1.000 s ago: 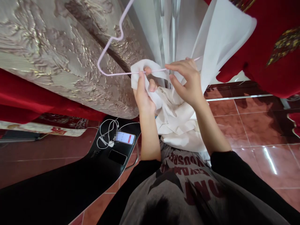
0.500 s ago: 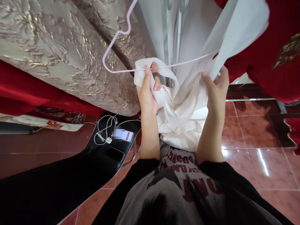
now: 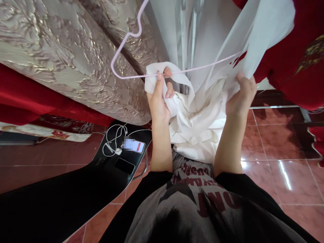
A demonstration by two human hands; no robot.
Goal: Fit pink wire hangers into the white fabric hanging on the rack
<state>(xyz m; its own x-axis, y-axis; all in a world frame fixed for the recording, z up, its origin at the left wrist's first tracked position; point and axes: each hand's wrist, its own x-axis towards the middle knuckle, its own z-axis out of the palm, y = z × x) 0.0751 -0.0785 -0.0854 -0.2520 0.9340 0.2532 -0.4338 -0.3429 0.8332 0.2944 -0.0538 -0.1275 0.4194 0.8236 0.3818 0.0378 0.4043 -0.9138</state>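
A thin pale pink clothes hanger [image 3: 117,51] is held up before me, its upper end running out of view. My left hand [image 3: 162,92] pinches the hanger's lower bar, with part of a white cloth [image 3: 196,130] looped around its fingers. To the right, my right hand [image 3: 241,92] grips a sheer stretch of the same cloth, below the bar's far end. The cloth passes over that end and rises toward the upper right. Between my forearms its lower part lies bunched against my body. The fingertips of my right hand are partly hidden by fabric.
At left, a black chair [image 3: 76,182] bears a lit phone [image 3: 138,147], a dark phone [image 3: 125,166] and white cables [image 3: 107,146]. Shiny patterned curtains [image 3: 83,60] hang at upper left, red fabric [image 3: 283,67] at right. The floor has reddish tiles [image 3: 263,182].
My right hand has slid right and slightly outward along the sheer cloth, drawing it wider. My left hand and the hanger have stayed nearly in place.
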